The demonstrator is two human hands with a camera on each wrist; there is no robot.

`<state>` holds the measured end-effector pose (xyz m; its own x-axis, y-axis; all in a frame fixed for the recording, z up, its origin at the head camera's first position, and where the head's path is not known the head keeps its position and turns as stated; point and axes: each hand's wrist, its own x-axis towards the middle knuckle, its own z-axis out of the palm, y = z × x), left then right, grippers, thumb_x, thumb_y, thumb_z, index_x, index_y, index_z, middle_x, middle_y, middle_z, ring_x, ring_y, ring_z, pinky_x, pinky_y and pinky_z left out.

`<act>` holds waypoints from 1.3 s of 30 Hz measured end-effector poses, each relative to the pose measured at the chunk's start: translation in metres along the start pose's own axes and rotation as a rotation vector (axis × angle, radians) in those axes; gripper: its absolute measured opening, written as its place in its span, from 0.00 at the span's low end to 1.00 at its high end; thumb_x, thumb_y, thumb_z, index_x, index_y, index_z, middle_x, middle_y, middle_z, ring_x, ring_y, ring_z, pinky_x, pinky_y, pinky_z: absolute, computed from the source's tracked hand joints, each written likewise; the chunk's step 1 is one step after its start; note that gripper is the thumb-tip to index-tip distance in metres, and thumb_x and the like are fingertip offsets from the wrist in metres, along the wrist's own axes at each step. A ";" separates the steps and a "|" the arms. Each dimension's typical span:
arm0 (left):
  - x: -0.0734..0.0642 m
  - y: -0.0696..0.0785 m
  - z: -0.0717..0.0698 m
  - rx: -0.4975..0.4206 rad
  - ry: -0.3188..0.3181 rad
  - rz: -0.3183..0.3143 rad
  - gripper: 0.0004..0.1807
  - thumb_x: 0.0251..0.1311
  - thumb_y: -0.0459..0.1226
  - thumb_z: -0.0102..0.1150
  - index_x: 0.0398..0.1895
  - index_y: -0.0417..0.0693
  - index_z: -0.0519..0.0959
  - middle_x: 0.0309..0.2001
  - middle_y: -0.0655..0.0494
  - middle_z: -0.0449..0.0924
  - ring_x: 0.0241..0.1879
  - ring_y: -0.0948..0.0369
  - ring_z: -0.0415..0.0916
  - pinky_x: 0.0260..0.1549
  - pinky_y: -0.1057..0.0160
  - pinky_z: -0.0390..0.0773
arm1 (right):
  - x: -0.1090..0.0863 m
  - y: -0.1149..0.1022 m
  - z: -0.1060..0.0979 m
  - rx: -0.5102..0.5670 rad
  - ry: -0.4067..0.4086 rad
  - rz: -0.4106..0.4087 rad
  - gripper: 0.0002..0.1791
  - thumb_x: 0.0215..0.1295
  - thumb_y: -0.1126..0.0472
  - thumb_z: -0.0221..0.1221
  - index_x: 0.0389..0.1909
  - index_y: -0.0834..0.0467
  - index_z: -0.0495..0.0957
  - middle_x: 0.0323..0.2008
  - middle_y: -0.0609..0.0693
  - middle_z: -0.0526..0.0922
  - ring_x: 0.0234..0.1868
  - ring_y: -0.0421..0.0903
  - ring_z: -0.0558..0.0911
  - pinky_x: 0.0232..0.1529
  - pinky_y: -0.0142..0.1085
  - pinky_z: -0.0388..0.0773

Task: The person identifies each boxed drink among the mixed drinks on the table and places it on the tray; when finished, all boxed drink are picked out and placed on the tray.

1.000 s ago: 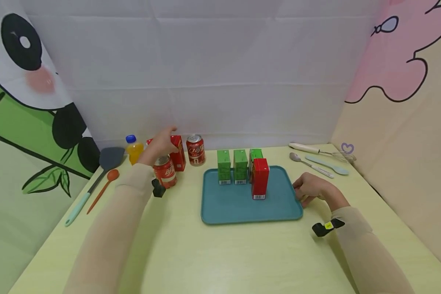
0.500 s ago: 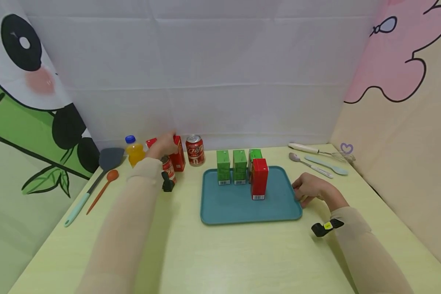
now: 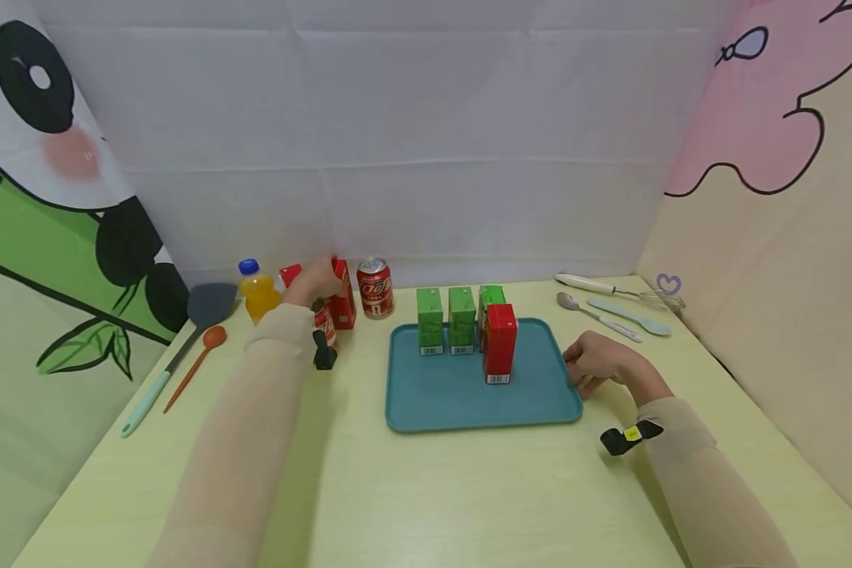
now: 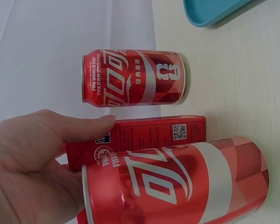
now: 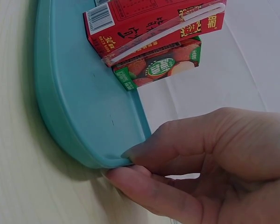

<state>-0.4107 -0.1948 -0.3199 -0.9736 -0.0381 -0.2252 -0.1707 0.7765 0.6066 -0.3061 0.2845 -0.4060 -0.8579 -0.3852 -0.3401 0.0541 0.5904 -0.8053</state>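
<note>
My left hand (image 3: 315, 282) grips the upper end of a red drink carton (image 4: 158, 133), which stands at the back left. In the left wrist view its thumb (image 4: 91, 128) lies along the carton's side; the other fingers are mostly hidden behind a cola can (image 4: 177, 186) in front. Another cola can (image 3: 375, 290) stands just to the right of the carton. On the right, my right hand (image 3: 599, 361) pinches the rim of a teal tray (image 3: 433, 402) between thumb and fingers. Upright on the tray are three green juice cartons (image 3: 430, 319) and one red drink carton (image 3: 500, 343).
A juice bottle with blue cap (image 3: 259, 293), a spatula (image 3: 211, 304) and an orange spoon (image 3: 214, 338) are at the left. At the back right lie a whisk (image 3: 588, 285), a spoon (image 3: 603, 319) and a pale green utensil (image 3: 632, 315). A white cloth backdrop (image 3: 426, 142) rises behind.
My left hand has moved slightly right and lower, and its raised finger has come down onto the red drink carton. The right hand and the tray have stayed in place.
</note>
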 end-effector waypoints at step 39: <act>-0.077 0.029 0.028 0.265 -0.029 0.253 0.29 0.56 0.38 0.74 0.57 0.38 0.72 0.51 0.42 0.80 0.46 0.47 0.78 0.47 0.51 0.82 | -0.002 -0.004 0.001 -0.016 0.001 0.003 0.27 0.63 0.75 0.56 0.62 0.82 0.65 0.53 0.71 0.77 0.40 0.51 0.84 0.35 0.46 0.86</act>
<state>-0.3365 -0.1519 -0.3068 -0.9746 0.1906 -0.1173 0.1235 0.8951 0.4285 -0.3045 0.2822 -0.4031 -0.8584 -0.3822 -0.3422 0.0488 0.6032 -0.7961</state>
